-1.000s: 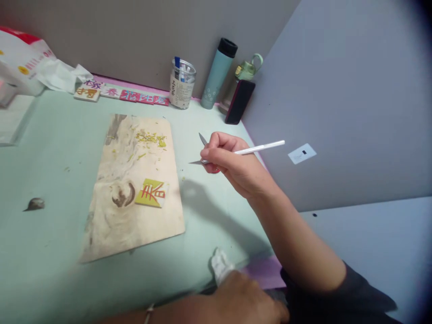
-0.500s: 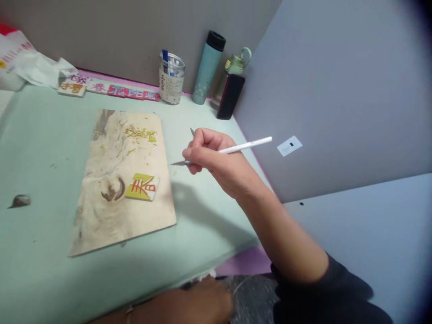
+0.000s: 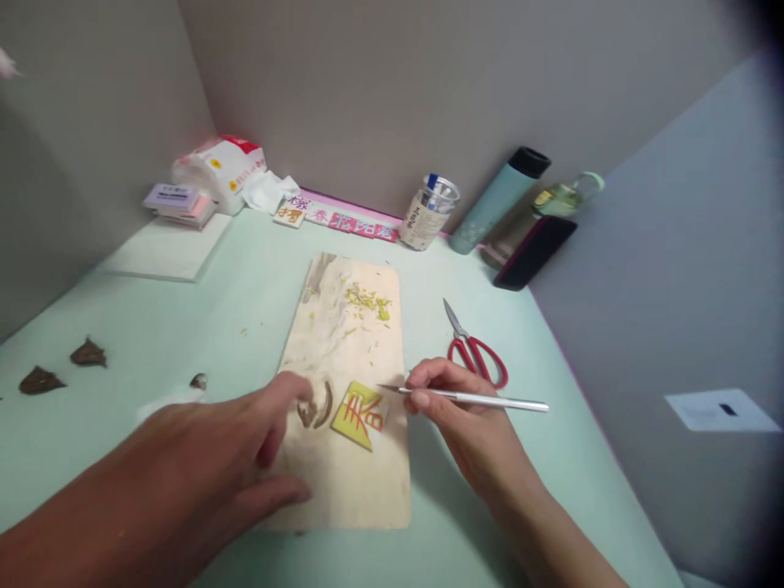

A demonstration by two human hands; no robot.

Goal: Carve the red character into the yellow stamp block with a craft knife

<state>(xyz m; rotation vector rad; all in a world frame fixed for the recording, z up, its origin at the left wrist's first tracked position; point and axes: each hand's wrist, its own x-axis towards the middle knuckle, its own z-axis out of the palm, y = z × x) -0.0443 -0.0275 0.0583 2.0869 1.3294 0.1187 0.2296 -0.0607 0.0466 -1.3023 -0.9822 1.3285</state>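
My right hand (image 3: 456, 404) pinches a silver craft knife (image 3: 499, 400), its blade pointing left, just off the upper right corner of a small carving block (image 3: 356, 415). The block is yellow-green with a red character on it and pale patches on its right side. It lies on a wooden board (image 3: 361, 498) with dark stains. Over the board's left edge, my left hand (image 3: 245, 449) is open, thumb and fingers apart, holding nothing and short of the block. Yellow-green shavings (image 3: 367, 304) are heaped on the board's far part.
Red-handled scissors (image 3: 474, 351) lie right of the board. Behind stand a clear cup of tools (image 3: 429, 214), a teal bottle (image 3: 502, 200), a green-lidded bottle (image 3: 560, 200) and a phone (image 3: 536, 253). Finished character blocks (image 3: 361, 226), tissues (image 3: 224, 170) and a white pad (image 3: 168, 249) sit farther left.
My left hand has risen from below the table edge to over the board. The knife in my right hand has come close to the block. The view has shifted, showing the scissors.
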